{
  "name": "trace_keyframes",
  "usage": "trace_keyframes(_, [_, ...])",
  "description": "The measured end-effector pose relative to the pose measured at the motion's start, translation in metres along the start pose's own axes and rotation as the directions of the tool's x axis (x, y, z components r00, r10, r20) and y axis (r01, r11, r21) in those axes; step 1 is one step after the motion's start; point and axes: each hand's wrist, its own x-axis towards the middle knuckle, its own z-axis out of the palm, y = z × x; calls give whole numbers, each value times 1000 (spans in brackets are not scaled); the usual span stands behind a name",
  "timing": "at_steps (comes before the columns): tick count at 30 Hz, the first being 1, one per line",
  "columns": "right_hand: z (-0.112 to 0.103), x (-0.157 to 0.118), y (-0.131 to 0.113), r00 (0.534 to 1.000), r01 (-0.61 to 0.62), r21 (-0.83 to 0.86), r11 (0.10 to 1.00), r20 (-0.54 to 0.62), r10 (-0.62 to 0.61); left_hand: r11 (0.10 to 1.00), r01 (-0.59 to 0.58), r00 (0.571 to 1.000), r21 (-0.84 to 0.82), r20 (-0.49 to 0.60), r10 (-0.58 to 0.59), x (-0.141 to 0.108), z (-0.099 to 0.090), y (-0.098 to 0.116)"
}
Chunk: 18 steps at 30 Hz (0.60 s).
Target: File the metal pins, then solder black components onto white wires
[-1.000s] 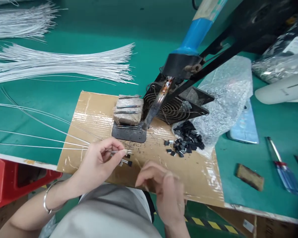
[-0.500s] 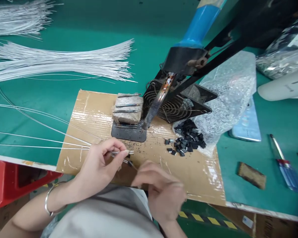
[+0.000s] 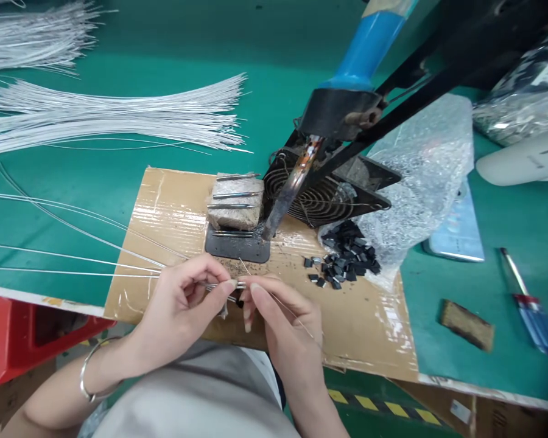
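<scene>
My left hand (image 3: 182, 304) is closed in a pinch on several thin white wires (image 3: 137, 266), which run off to the left. Small metal tips and a dark piece show between the hands. Right beside them, my right hand (image 3: 287, 310) pinches at the tips with thumb and forefinger, and a fine thread-like strand (image 3: 292, 313) passes over its fingers. Both hands are over the brown cardboard (image 3: 347, 322). Just beyond, metal rods (image 3: 235, 194) lie on a pale block (image 3: 244, 216), with a dark plate (image 3: 237, 248) in front of it.
A blue-handled heating tool (image 3: 365, 45) angles down over a black fan grille (image 3: 319, 194). Small black pieces (image 3: 351, 255) are piled beside bubble wrap (image 3: 420, 164). White wire bundles (image 3: 119, 115) lie at the back left. A screwdriver (image 3: 536, 322) and brown block (image 3: 467, 324) lie right.
My right hand has moved up and left from a blurred position to meet the tips at my left hand. My left hand keeps its pinch in nearly the same place.
</scene>
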Motion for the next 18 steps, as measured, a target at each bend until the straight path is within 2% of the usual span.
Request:
trace_keyframes(6, [3,0,-2,995,-96,64,993,-19,97,999,-11,1000,31,-1,11,-2,0,-2])
trace_keyframes(12, [4,1,0,997,-73,96,993,2,73,999,-14,1000,37,-9,14,-3,1,-4])
trace_keyframes(18, [3,1,-2,995,-97,96,991,-2,98,1000,-21,1000,14,6,21,-4,2,-4])
